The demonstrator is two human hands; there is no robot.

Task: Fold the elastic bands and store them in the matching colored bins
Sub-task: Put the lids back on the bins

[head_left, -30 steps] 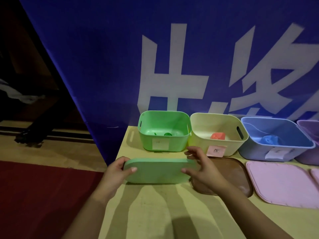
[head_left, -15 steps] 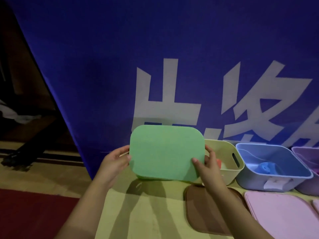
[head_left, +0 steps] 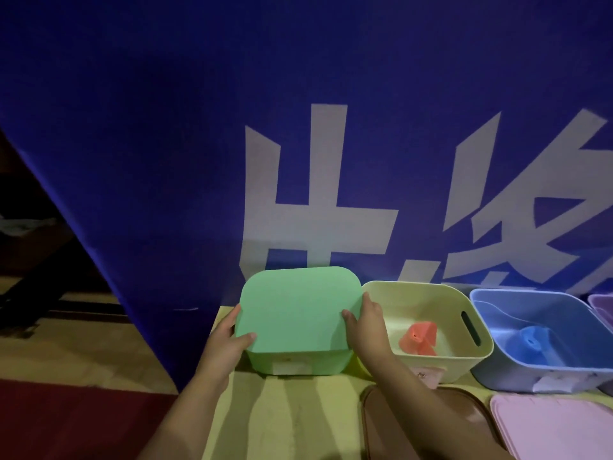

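A green lid (head_left: 298,308) lies on top of the green bin (head_left: 298,361) at the table's back left, hiding what is inside. My left hand (head_left: 229,340) grips the lid's left edge, thumb on top. My right hand (head_left: 365,327) grips its right edge, thumb on top too. To the right, a cream bin (head_left: 464,305) holds a folded red band (head_left: 419,338). Further right, a folded blue band (head_left: 534,341) lies in a blue bin (head_left: 517,298).
A purple bin (head_left: 602,307) shows at the far right edge. A brown lid (head_left: 431,419) and a pink lid (head_left: 557,426) lie flat on the yellow table (head_left: 292,419) in front of the bins. A blue banner hangs behind. Red floor lies left of the table.
Both hands lifted the green lid off the table, tilted it up, then lowered it flat onto the green bin.
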